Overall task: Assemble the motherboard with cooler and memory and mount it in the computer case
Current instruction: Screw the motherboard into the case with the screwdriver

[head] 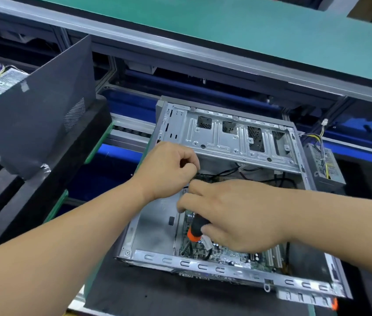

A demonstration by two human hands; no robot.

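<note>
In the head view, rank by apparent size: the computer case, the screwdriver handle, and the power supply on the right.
1. computer case
2. power supply
3. screwdriver handle, partly hidden by the right hand

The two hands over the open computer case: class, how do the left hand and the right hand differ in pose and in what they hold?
The left hand is curled into a near fist, fingers pinched together; what it pinches is hidden. The right hand lies flatter and holds a black and orange screwdriver. The left hand sits nearer the drive cage, the right hand over the motherboard. Both reach inside the computer case.
</note>
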